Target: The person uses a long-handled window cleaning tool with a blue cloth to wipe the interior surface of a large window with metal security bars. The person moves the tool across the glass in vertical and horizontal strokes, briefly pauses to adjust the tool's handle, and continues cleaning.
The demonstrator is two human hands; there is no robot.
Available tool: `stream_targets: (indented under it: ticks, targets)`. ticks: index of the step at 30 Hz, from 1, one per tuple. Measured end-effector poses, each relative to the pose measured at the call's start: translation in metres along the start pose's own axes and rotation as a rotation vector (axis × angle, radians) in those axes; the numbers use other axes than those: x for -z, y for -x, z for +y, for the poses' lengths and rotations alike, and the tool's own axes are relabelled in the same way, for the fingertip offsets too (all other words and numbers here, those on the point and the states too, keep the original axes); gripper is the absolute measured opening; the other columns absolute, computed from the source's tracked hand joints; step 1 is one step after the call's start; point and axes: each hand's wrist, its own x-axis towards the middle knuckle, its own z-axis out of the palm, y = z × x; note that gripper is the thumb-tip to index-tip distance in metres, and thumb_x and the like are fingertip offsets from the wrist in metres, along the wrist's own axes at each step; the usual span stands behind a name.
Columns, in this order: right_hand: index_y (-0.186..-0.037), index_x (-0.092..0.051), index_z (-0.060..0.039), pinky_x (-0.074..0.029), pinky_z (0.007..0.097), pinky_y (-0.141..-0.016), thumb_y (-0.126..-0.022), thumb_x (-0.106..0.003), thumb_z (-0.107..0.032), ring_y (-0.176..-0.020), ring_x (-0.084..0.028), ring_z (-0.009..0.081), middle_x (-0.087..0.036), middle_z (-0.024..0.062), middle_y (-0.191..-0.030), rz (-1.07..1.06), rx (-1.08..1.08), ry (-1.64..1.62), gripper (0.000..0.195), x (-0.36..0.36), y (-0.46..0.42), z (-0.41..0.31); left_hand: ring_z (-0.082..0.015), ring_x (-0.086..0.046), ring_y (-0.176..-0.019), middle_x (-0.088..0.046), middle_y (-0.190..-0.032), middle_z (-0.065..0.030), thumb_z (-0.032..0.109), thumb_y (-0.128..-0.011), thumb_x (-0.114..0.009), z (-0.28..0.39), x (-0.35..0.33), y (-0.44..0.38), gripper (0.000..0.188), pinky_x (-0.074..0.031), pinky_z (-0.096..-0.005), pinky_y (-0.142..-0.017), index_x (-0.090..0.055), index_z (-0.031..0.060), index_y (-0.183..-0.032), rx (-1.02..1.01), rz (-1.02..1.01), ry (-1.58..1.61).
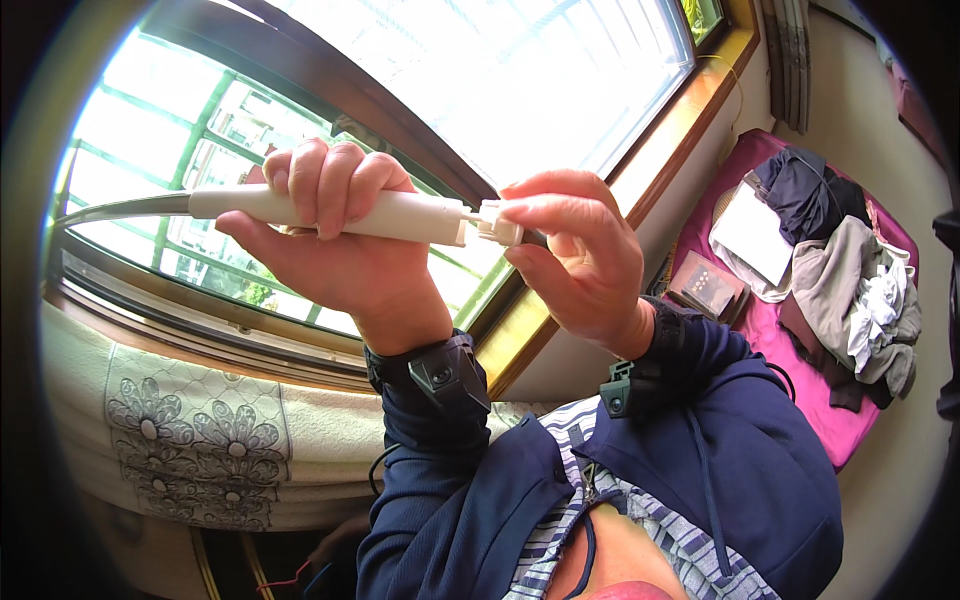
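Note:
My left hand (pixel 337 202) wraps around a white tubular plastic handle (pixel 405 217), palm towards me and thumb along its underside. A slim grey metal pole (pixel 127 206), which looks bent near the picture's rim, extends from the handle's left end. At the other end, the fingertips of my right hand (pixel 577 240) pinch a small white plastic fitting (pixel 496 225). A narrow white piece bridges the short gap between fitting and handle. Something dark shows partly behind the right fingers; what it is cannot be told.
Behind the hands is a window (pixel 480 97) with a wooden frame (pixel 690 120) and green bars outside. A flower-patterned pale curtain (pixel 232 450) hangs at lower left. Clothes (pixel 832 277) and a box (pixel 705 285) lie on a pink-covered surface (pixel 817 427) at right.

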Motion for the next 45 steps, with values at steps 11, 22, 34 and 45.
stream_targets:
  ticks: [11, 22, 34, 45]
  targets:
    - [-0.102, -0.052, -0.0017, -0.052, 0.0325, -0.080, -0.073, -0.068, 0.006, -0.096, -0.058, 0.0237, -0.053, 0.0150, -0.104, -0.083, 0.039, 0.152, 0.034, 0.003, -0.004, -0.008, -0.0055, -0.040, -0.051, -0.041, -0.061, 0.0045, 0.058, -0.088, -0.044, -0.005, -0.011, 0.001, 0.046, -0.036, -0.0212, -0.050, -0.046, 0.0130, -0.079, 0.025, 0.008, 0.017]
    - [-0.095, -0.057, -0.0035, -0.052, 0.0297, -0.074, -0.071, -0.071, 0.005, -0.090, -0.059, 0.0240, -0.056, 0.0115, -0.099, -0.034, 0.290, 0.343, 0.029, 0.000, -0.014, -0.012, -0.0076, -0.043, -0.055, -0.042, -0.063, 0.0031, 0.057, -0.086, -0.048, -0.007, -0.017, 0.002, 0.044, -0.037, -0.0229, -0.055, -0.046, 0.0138, -0.078, 0.045, 0.034, 0.022]
    - [-0.110, -0.051, 0.0008, -0.049, 0.0252, -0.082, -0.081, -0.061, 0.005, -0.092, -0.058, 0.0124, -0.056, 0.0093, -0.104, -0.087, -0.489, -0.293, 0.031, -0.001, -0.009, -0.024, -0.0070, -0.043, -0.052, -0.042, -0.062, 0.0024, 0.063, -0.085, -0.042, -0.004, -0.017, 0.003, 0.051, -0.038, -0.0208, -0.050, -0.047, 0.0132, -0.077, -0.013, 0.102, -0.084]
    - [-0.104, -0.058, 0.0012, -0.052, 0.0233, -0.072, -0.074, -0.067, 0.006, -0.083, -0.060, 0.0115, -0.057, 0.0091, -0.099, -0.067, -0.231, 0.054, 0.031, -0.006, -0.007, -0.027, -0.0062, -0.043, -0.049, -0.042, -0.060, 0.0035, 0.057, -0.090, -0.039, -0.006, -0.023, 0.007, 0.046, -0.040, -0.0212, -0.050, -0.044, 0.0132, -0.076, -0.042, 0.139, -0.110]
